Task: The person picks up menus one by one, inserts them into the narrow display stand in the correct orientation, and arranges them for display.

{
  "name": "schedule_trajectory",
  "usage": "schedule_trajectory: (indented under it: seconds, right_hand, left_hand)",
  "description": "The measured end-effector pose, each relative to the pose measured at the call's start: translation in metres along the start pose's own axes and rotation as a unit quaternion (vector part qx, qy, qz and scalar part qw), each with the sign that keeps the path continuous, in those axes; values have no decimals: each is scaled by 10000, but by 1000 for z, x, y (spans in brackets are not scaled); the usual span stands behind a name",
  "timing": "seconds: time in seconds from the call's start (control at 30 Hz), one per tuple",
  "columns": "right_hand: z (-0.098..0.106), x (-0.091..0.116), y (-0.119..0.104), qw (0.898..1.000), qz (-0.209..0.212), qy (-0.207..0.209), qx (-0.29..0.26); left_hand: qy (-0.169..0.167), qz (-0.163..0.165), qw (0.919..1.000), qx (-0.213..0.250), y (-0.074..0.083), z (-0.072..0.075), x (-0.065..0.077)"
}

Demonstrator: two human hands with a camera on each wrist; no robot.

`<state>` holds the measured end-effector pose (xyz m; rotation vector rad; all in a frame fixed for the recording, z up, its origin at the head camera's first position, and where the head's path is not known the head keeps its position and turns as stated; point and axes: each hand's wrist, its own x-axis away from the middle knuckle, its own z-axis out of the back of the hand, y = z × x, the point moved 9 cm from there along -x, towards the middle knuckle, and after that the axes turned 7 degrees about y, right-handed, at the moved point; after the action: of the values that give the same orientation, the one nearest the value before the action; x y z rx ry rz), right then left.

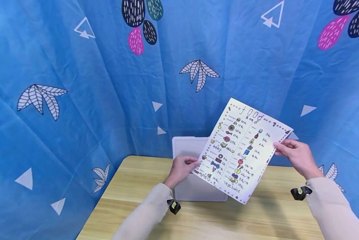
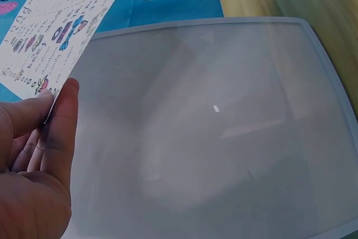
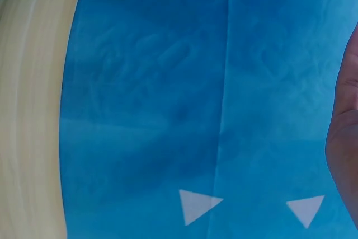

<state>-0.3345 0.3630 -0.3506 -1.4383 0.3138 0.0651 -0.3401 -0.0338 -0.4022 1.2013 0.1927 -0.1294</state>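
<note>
We can't see the upper right of the flat grey rectangular board with a pale rim [image 1: 186, 150], since the white paper sheet of coloured food doodles [image 1: 242, 150] blocks it. The sheet's tiniest lettering is too small for us, tbh. Our right-wrist view chops off the bare right hand's [image 3: 344, 132] fingertips, and our left-wrist one crops the sheet's top.

The paper [image 1: 264, 153] is white, with dark handwriting, small drawings in red, yellow, green, blue, brown and purple, and a border of little rings and doodles. The board [image 1: 186, 146] is plain grey with a paler rim. The table [image 1: 131, 183] is light yellowish wood with streaky grain. The curtain [image 1: 131, 110] is blue, patterned with white triangles, black-lined white leaves, and white-flecked black, green and magenta drops. The sleeves [image 1: 148, 211] are plain cream.
</note>
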Motion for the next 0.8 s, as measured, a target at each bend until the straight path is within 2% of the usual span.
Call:
schedule_trajectory:
  seconds: [0.07,0.3,0.37,0.6,0.8]
  right_hand:
    - [-3,-1,-4,10000,27,-14,71]
    - [-14,-4,-10,9986,-50,9,-520]
    - [-18,-4,-8,9988,-60,-13,-489]
    - [-42,2,-2,9984,39,-307,476]
    - [-65,11,6,9939,-10,-667,882]
  left_hand:
    - [18,52,9999,153,-1,2,0]
    - [-46,512,9954,805,-10,7,1]
    - [-7,617,9942,879,-12,9,1]
    - [276,698,9920,1016,-13,18,-1]
    - [516,626,9888,1251,-11,24,-3]
